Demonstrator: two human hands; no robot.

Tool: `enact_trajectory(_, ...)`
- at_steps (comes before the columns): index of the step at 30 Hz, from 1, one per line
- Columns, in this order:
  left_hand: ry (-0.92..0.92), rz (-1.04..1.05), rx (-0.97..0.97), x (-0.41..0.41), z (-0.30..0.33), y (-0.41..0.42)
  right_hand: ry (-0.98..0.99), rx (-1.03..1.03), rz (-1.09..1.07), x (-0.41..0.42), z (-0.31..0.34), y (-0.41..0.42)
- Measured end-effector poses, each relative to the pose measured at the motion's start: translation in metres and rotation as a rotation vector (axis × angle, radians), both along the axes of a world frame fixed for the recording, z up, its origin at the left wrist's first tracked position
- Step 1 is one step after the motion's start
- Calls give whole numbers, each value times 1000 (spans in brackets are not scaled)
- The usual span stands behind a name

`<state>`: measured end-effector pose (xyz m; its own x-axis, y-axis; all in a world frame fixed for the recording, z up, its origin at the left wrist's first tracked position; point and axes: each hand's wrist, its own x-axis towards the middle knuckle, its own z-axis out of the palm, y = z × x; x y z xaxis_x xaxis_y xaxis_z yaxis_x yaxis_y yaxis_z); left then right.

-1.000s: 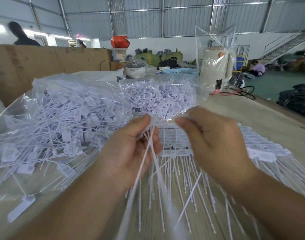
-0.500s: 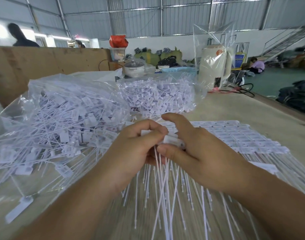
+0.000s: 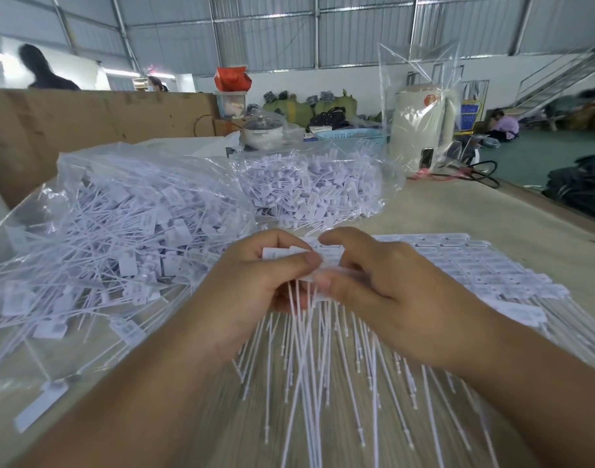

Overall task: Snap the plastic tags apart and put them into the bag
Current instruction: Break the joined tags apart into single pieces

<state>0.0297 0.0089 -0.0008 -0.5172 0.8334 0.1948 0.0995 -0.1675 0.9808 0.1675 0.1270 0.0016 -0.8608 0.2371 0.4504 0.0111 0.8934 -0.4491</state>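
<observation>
My left hand and my right hand meet at the middle of the table, both pinching the heads of a joined strip of white plastic tags. The strip's thin tails hang down toward me. More joined tag strips lie flat on the table to the right, partly under my right hand. A large clear bag full of loose white tags lies open at the left, its mouth next to my left hand.
A second clear bag of tags lies behind my hands. A cardboard wall stands at the back left. A cream kettle in a plastic bag, a pot and a blue basket stand at the far end. Bare tabletop stretches right.
My hands came down from the raised bundle and closed together on the heads of one strip. The thumbs now press closer, and the tails hang lower.
</observation>
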Motion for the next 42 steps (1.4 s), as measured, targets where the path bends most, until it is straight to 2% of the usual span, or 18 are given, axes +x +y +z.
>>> enact_trajectory(2, -34, 23, 13, -4, 2, -1, 18, 7, -18, 2, 3, 2)
enact_trajectory(5, -91, 64, 57, -10, 5, -2, -40, 148, -68, 3, 7, 2)
enact_trajectory(12, 138, 55, -9, -14, -1, -4, -187, 154, -63, 3, 6, 1)
enact_trajectory(14, 124, 68, 12, -14, -1, -3, -166, 145, -73, 3, 8, -1)
enact_trajectory(23, -182, 125, 219, 11, 7, 1, 43, 132, -188, -3, 6, -13)
enact_trajectory(28, -168, 225, 245, 15, 1, 6, 89, 26, -235, -10, 1, -21)
enact_trajectory(35, -45, 343, 300, 5, 1, -1, 260, -116, -450, -7, 4, 13)
enact_trajectory(39, -53, 316, 216, 2, 1, -1, 239, -83, -347, -6, 2, 10)
enact_trajectory(42, 46, 238, 85, 4, -5, 1, 114, -10, -177, -3, 2, -2)
